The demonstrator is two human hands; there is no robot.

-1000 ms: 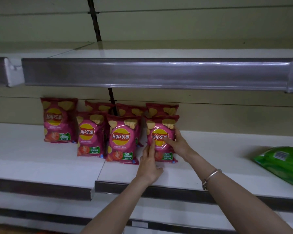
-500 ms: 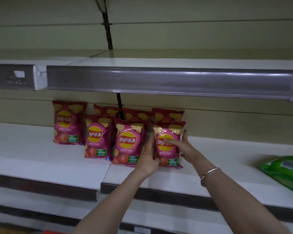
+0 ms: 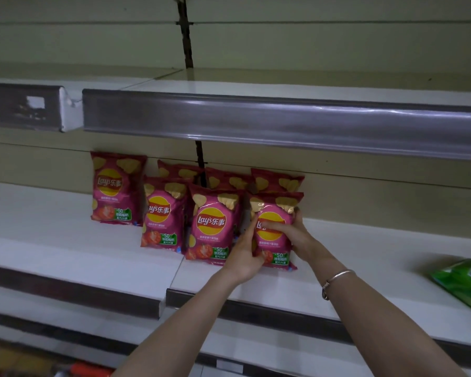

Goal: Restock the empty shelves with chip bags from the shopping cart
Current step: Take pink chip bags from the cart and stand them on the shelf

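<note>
1. Both hands are on the front right chip bag (image 3: 275, 247), which stands upright on the middle shelf (image 3: 65, 240), at the right end of the nearer row.
2. The right hand (image 3: 292, 235) grips the bag's right edge: its thumb lies across the yellow logo on the front and its fingers curl round the side, up near the top corner.
3. The left hand (image 3: 244, 257) holds the bag's left edge, with the fingers nearly straight and pointing up along it and the thumb pressed on the lower front.
4. A bracelet (image 3: 337, 278) sits on the right wrist.
5. Just left of the held bag stand two more pink bags in the nearer row, the middle front bag (image 3: 214, 229) and the left front bag (image 3: 161, 213).
6. Behind them, three back-row bags (image 3: 229, 180) lean against the far wall, mostly hidden.
7. A lone pink bag (image 3: 114, 189) stands further left, against the wall.
8. A green bag (image 3: 465, 281) lies flat at the right edge of the same shelf, well apart from the pink ones.
9. The upper shelf (image 3: 283, 123) carries a clear price rail along its near edge.
</note>
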